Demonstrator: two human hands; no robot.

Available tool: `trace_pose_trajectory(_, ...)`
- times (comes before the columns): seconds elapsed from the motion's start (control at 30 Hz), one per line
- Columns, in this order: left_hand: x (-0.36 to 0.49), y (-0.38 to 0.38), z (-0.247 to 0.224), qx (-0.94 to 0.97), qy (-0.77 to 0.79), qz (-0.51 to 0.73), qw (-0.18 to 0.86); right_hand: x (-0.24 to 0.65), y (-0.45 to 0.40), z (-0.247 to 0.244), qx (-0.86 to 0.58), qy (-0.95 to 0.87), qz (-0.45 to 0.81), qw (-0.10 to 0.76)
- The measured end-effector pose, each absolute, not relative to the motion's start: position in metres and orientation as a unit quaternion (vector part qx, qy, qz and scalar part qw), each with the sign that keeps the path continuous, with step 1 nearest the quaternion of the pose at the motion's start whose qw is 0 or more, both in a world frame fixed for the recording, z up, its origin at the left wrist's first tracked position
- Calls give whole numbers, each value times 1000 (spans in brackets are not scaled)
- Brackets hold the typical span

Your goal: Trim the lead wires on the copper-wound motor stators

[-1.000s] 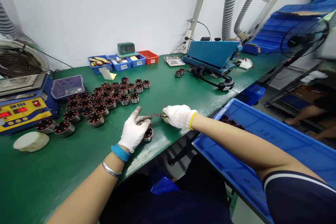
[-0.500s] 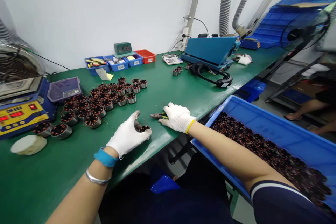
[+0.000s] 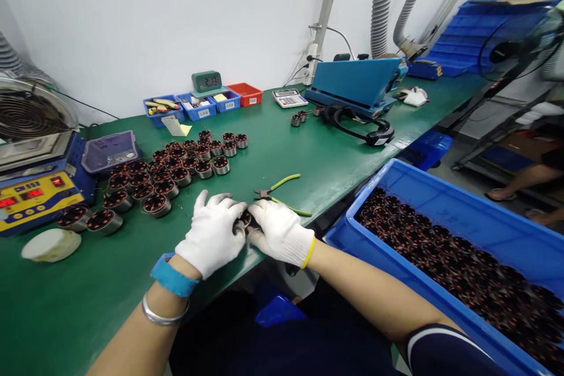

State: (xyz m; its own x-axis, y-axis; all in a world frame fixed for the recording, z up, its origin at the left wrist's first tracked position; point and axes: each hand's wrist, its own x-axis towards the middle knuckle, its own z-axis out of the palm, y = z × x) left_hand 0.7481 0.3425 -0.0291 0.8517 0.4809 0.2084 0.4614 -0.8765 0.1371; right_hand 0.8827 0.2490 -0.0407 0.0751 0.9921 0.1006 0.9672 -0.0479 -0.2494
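Note:
Both hands wear white gloves and meet at the front edge of the bench. My left hand (image 3: 214, 229) is closed around a motor stator (image 3: 245, 219), a small metal ring with copper windings. From the other side my right hand (image 3: 279, 229) closes its fingers on the same stator, whose lower part the gloves hide. Just beyond my right hand, green-handled diagonal cutters (image 3: 265, 193) lie spread on the green bench (image 3: 255, 158). To the left stand several more stators (image 3: 166, 188) in a loose group.
A blue crate (image 3: 365, 235) full of stators sits to the right, below bench height. Farther back are small bins (image 3: 198, 108), a clock (image 3: 207, 81), a calculator (image 3: 289, 98) and a black headset (image 3: 374, 132). At left is a blue-yellow soldering unit (image 3: 39, 194).
My right hand has let go of the cutters, which now lie on the bench with handles apart. It has moved left and nearer to me, onto the stator in my left hand.

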Motion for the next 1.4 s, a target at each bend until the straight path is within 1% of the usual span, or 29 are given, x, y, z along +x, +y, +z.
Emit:
trace_pose_trajectory(0.23,750,337,-21,956,282,83,1,890,252,-36,-708,-696,60,103)
trace_pose_trajectory(0.3,752,335,-21,951,296,84,-10,889,253,-35,-703,-707,39,64)
trace_pose_trajectory(0.43,754,330,-19,947,310,79,-25,886,256,-29,-683,-728,-37,-49)
trace_pose_trajectory(0.57,754,329,-16,943,324,75,-24,901,257,-11,-694,-711,-77,-90)
trace_pose_trajectory(0.67,753,331,-13,933,356,56,-17,927,250,12,-756,-641,-66,-114)
trace_pose_trajectory(0.7,751,332,-11,928,371,42,-8,934,246,17,-779,-616,-64,-99)
trace_pose_trajectory(0.73,749,333,-8,922,387,29,8,939,241,20,-798,-596,-58,-67)
trace_pose_trajectory(0.8,741,338,0,906,419,23,59,939,229,18,-801,-598,-16,29)
trace_pose_trajectory(0.87,732,344,7,889,436,57,125,927,218,4,-752,-646,74,107)
trace_pose_trajectory(0.93,724,352,13,872,438,106,192,908,213,-16,-686,-697,149,146)
trace_pose_trajectory(1.0,721,359,13,862,428,120,244,889,218,-32,-666,-702,164,192)
trace_pose_trajectory(1.03,722,361,11,863,420,108,260,882,223,-38,-670,-691,159,219)
trace_pose_trajectory(1.1,727,363,4,878,396,53,264,874,238,-43,-689,-656,154,265)
trace_pose_trajectory(1.2,736,360,-6,894,375,-15,244,873,262,-42,-714,-600,200,300)
trace_pose_trajectory(1.33,742,353,-9,891,386,-17,237,876,291,-41,-752,-503,297,303)
trace_pose_trajectory(1.4,744,350,-8,887,401,-14,229,878,303,-45,-762,-454,316,337)
